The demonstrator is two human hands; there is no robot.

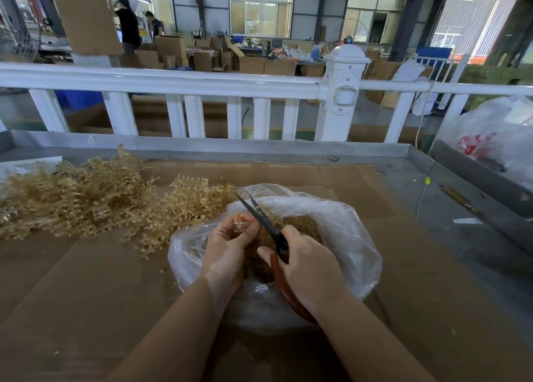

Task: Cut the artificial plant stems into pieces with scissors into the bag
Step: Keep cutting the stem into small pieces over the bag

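Now scissors point(261, 217) point up-left, right hand point(308, 269) gripping, over bag point(346, 237).

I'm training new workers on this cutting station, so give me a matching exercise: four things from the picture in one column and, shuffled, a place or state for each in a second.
Things
1. scissors
2. pile of artificial plant stems
3. clear plastic bag
4. left hand

Places or states
A. lying uncut on the cardboard, to the left
B. pinching a small stem piece over the bag
C. blades open, gripped by the right hand
D. open-topped, holding cut pieces

Pairs: 1-C, 2-A, 3-D, 4-B
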